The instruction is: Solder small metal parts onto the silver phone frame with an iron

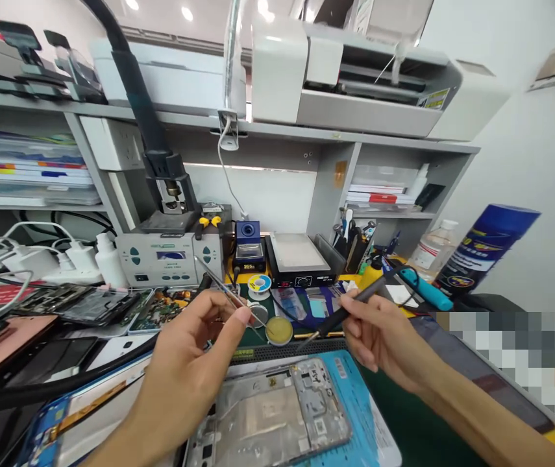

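My left hand (192, 363) pinches metal tweezers (221, 285), their tips pointing down right beside a small round tin of yellowish flux (280, 331). In my right hand (379, 331) is a soldering iron (338, 319) with a black handle, its metal tip slanting down left over the bench. Below both hands lies a bare grey phone frame (277, 415), resting on a blue-and-white sheet (359, 408). Neither tool touches the frame. A solder spool (259, 284) stands behind the flux tin.
Phone parts and circuit boards (160, 308) crowd the left side, crossed by a black hose (63, 383). A hot-air station (170, 259), a soldering station (248, 250) and a heating plate (301, 259) line the back. At right stand a blue spray can (486, 250) and a clear bottle (433, 250).
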### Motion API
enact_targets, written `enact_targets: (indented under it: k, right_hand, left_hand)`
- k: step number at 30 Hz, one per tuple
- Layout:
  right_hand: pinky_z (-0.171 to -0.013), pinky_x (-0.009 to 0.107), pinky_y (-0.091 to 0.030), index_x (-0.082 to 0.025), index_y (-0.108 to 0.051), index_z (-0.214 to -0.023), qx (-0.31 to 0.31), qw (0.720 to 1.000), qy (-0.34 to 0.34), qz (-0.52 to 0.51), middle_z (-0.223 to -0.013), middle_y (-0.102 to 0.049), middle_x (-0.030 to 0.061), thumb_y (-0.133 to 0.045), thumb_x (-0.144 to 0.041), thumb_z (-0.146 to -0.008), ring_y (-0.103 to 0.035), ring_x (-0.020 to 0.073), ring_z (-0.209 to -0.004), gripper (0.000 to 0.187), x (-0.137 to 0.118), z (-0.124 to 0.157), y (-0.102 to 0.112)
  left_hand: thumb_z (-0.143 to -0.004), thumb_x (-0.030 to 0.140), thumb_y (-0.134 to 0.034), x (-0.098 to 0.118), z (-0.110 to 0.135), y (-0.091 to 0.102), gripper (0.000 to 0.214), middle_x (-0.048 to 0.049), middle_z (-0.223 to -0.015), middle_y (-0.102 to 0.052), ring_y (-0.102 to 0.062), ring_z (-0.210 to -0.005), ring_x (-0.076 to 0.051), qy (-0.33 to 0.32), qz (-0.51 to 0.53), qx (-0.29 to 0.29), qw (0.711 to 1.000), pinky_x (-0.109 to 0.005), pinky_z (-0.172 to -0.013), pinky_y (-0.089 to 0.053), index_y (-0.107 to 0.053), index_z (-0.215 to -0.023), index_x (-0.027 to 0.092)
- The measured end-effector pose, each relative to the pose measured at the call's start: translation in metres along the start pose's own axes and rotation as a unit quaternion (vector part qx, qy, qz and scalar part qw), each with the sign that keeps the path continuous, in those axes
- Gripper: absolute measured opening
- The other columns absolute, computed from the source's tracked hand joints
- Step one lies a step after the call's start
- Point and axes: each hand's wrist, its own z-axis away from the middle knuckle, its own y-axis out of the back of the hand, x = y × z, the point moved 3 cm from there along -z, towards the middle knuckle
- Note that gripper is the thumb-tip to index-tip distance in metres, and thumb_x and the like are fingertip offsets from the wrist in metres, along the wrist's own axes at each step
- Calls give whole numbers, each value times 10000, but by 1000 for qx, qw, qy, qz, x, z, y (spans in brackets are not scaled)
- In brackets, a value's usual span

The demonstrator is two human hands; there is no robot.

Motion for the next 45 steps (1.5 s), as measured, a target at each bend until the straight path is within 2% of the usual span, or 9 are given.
enact_targets:
  k: [5,10,16,23,30,34,37,41,45]
  right_hand:
    - [-333,138,-451,-219,-617,-865,44,998,23,30,-565,-730,-38,-993,-619,-890,-598,93,-319,550,6,16,-14]
    - [-323,146,-419,-247,-590,-911,119,989,42,71,-512,-633,-96,-1023,-681,-808,-551,94,-296,622,12,21,-20]
    - [-310,154,-395,-261,-575,-875,118,989,66,61,-493,-628,-86,-995,-664,-846,-547,108,-300,582,16,15,-21]
    - [-279,148,-361,-241,-604,-753,121,989,47,64,-471,-625,-71,-1026,-523,-773,-549,109,-279,508,0,1,-33]
    - [-271,160,-341,-239,-691,-763,135,989,29,53,-498,-685,-28,-976,-414,-732,-539,116,-296,336,-3,2,-29]
    - [-297,178,-332,-250,-679,-679,150,987,37,46,-460,-649,-34,-944,-359,-660,-494,99,-282,287,-7,9,-22]
    - [-317,201,-334,-246,-727,-701,135,988,48,56,-451,-657,-14,-920,-350,-702,-497,110,-271,219,-3,16,-20]
    - [-329,205,-334,-252,-752,-741,127,986,81,70,-454,-643,-26,-891,-330,-819,-519,123,-286,178,8,24,-21]
    - [-321,218,-349,-273,-763,-715,139,982,99,80,-486,-634,-33,-936,-264,-750,-525,127,-289,177,9,27,-25]
  left_hand:
    - [-1003,535,-756,-22,18,0,261,7,-763,-773,-802,-713,-225,21,-46,-43,998,-268,-564,-624,-793,-900,298]
    - [-1060,577,-699,-33,30,0,324,0,-823,-784,-782,-709,-216,6,-105,-69,992,-286,-582,-630,-735,-890,305]
    - [-1073,574,-698,-33,34,5,298,-9,-897,-819,-823,-803,-224,10,-93,-50,994,-280,-655,-659,-788,-1015,296]
    - [-1058,604,-706,-41,37,6,324,-24,-941,-822,-833,-946,-271,19,-100,-37,994,-280,-613,-633,-808,-1133,306]
    - [-1098,533,-668,-35,37,8,249,7,-1006,-846,-855,-956,-225,-1,-102,-49,994,-245,-669,-644,-741,-1021,307]
    - [-1064,535,-697,-28,31,4,280,30,-875,-836,-853,-822,-199,-18,-111,-33,993,-210,-593,-619,-746,-917,302]
    - [-1033,548,-719,-26,28,1,324,29,-779,-809,-841,-745,-201,-14,-115,-25,993,-210,-542,-600,-747,-830,296]
    - [-1020,594,-729,-31,31,0,333,21,-771,-799,-807,-677,-210,1,-125,-25,992,-247,-511,-589,-777,-859,307]
    - [-1005,627,-731,-35,33,1,349,0,-750,-776,-800,-691,-234,15,-124,-27,992,-269,-483,-575,-792,-882,307]
